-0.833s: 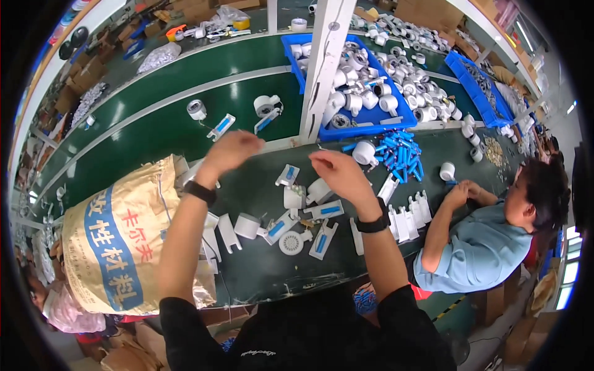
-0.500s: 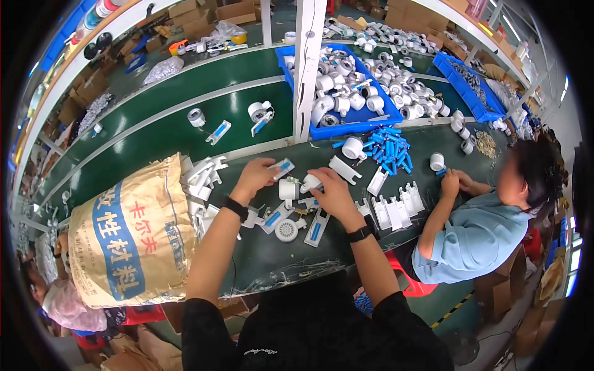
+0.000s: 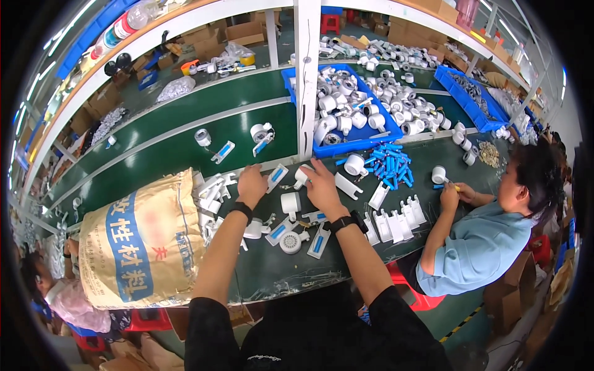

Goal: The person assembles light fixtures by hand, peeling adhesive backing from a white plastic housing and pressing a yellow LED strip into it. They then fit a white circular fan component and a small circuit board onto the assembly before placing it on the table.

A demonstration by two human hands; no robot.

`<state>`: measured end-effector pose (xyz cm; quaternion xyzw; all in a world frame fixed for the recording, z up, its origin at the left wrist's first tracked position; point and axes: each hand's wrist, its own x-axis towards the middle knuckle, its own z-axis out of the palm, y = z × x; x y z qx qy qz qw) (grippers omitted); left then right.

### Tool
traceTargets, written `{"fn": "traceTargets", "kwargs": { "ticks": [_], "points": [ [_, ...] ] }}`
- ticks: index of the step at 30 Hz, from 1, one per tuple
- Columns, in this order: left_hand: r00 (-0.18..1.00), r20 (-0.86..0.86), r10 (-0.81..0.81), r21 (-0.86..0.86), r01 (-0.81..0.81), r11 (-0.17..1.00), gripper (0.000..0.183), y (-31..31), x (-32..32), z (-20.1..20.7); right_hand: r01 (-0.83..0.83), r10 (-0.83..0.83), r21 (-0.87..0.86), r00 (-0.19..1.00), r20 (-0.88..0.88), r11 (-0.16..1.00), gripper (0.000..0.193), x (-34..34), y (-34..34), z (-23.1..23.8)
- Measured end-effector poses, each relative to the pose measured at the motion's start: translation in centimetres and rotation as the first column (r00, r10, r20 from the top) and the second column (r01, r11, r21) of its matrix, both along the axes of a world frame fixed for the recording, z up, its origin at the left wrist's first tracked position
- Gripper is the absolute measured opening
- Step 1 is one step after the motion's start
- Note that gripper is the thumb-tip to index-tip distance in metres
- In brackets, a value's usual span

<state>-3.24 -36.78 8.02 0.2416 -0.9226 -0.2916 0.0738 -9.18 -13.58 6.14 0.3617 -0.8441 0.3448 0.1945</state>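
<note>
A: Left hand (image 3: 250, 184) — position and fingers?

B: Centre of the frame, flat on the green table (image 3: 185, 154), fingers curled down beside a white strip with a blue insert (image 3: 276, 176). Whether it grips anything — cannot tell.

A: Right hand (image 3: 322, 185)?

B: Just right of the left one. Its fingers pinch a small white plastic fitting (image 3: 301, 177) at the table's middle.

A: Parts nearby?

B: A white cup-shaped piece (image 3: 290, 203) sits just below the two hands; a round white cap (image 3: 289, 242) lies lower, between the forearms. A pile of blue pins (image 3: 390, 167) lies to the right, below the blue bin (image 3: 346, 145).

A: Surroundings?

B: A tan printed sack (image 3: 142, 244) fills the lower left. A seated person in a light blue shirt (image 3: 479, 244) works at the right edge.
</note>
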Motion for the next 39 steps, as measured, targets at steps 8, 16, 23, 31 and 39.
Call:
{"fn": "traceTargets", "kwargs": {
  "ticks": [8, 16, 23, 31, 39],
  "points": [
    [0.685, -0.067, -0.725, -0.347, 0.666, 0.661, 0.032, 1.3, 0.2, 2.4, 0.089, -0.029, -0.163, 0.94, 0.339, 0.983, 0.03, 2.9, 6.2, 5.0],
    [0.693, -0.179, -0.698, -0.409, 0.593, 0.694, 0.018, 2.3, 0.6, 2.8, 0.368, -0.368, -0.022, 0.925, -0.092, 0.93, 0.025, 1.7, 13.3, 4.6],
    [0.709, -0.138, -0.692, -0.419, 0.591, 0.689, 0.015, 1.5, 1.0, 2.2, 0.462, -0.414, -0.034, 0.823, 0.388, 0.886, 0.035, 1.2, 14.2, 2.9],
    [0.747, -0.077, -0.661, -0.425, 0.575, 0.699, 0.018, 1.6, 1.4, 1.5, 0.662, -0.478, -0.054, 0.594, 0.647, 0.748, 0.041, -5.7, 12.5, -1.7],
    [0.762, -0.054, -0.645, -0.449, 0.558, 0.697, 0.019, 1.0, 1.7, 1.2, 0.7, 0.169, -0.31, 0.265, 0.949, 0.644, 0.015, -6.5, 12.1, -1.2]
  ]
}}
